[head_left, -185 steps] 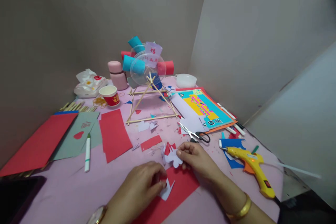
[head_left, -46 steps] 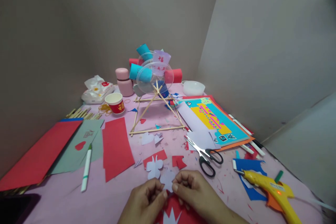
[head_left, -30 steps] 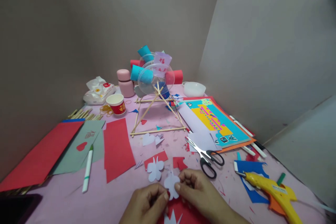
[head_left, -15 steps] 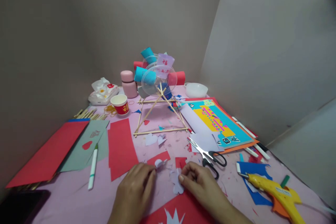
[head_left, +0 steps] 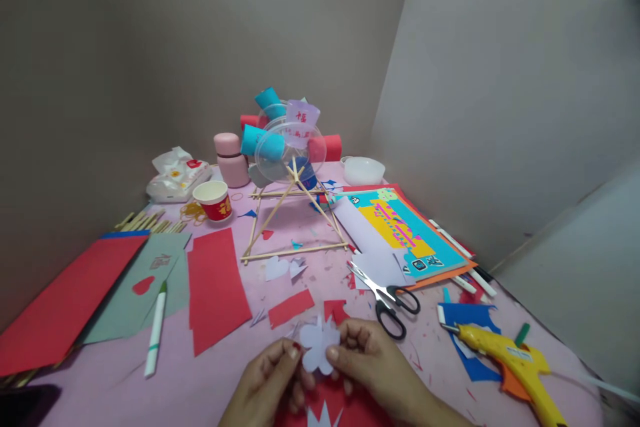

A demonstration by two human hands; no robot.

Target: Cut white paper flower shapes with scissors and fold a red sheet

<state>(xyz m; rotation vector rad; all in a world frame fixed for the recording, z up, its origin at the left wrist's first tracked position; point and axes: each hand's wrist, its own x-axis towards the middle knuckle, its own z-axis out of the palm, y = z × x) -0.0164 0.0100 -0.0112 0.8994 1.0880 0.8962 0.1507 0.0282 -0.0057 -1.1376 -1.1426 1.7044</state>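
My left hand [head_left: 270, 380] and my right hand [head_left: 373, 363] meet near the table's front edge. Both pinch a pale lavender flower-shaped paper cutout [head_left: 317, 347], the left at its left rim, the right at its right rim. It is lifted a little above the pink table. Under my hands lies a red paper sheet [head_left: 330, 410] with a jagged white cutout showing. Black-handled scissors [head_left: 383, 293] lie just beyond my right hand.
A yellow glue gun [head_left: 505, 360] lies at the right on blue paper. Red strips [head_left: 215, 287], a grey sheet and a marker [head_left: 155, 327] lie to the left. At the back stand a stick-framed wheel with cups [head_left: 285, 147], a red paper cup [head_left: 213, 200] and a pink bottle [head_left: 230, 160].
My left hand came back from the table to the cutout. Both hands now hold the pale flower up together; half a second ago only the right hand touched it.
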